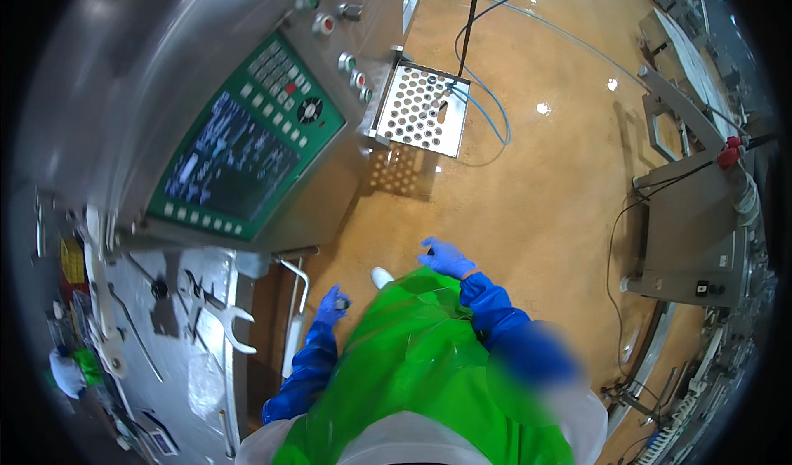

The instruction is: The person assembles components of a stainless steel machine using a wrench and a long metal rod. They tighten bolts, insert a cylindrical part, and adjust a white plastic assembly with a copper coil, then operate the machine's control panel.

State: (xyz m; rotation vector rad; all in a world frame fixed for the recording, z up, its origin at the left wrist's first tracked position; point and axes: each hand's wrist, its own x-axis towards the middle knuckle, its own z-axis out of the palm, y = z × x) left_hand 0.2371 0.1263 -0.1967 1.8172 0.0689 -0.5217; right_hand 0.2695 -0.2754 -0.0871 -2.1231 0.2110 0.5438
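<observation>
Partly, the scene is obscured: the person's lower body is covered by a green apron (412, 358), and only the tip of one white shoe (381, 277) is seen past its upper edge. A blurred patch lies over the right sleeve. The left hand (333, 305), in a blue glove, is curled around a small dark object (341, 303); what that object is cannot be made out. The right hand (444, 257), also gloved in blue, is held just beyond the apron with its fingers loosely bent and nothing seen in them.

Left of the apron, a steel workbench (177, 358) is cut off by the dark rim; a wrench (219, 310) and thin rods are laid on it, and its edge stands close to the left hand. Above the bench, a steel cabinet with a green control panel (247, 139) and dark screen is mounted. A perforated steel tray (421, 108), empty, projects from the cabinet, with blue hoses beside it. Right of the apron, tan floor (536, 193) runs open as far as a steel machine (689, 226).
</observation>
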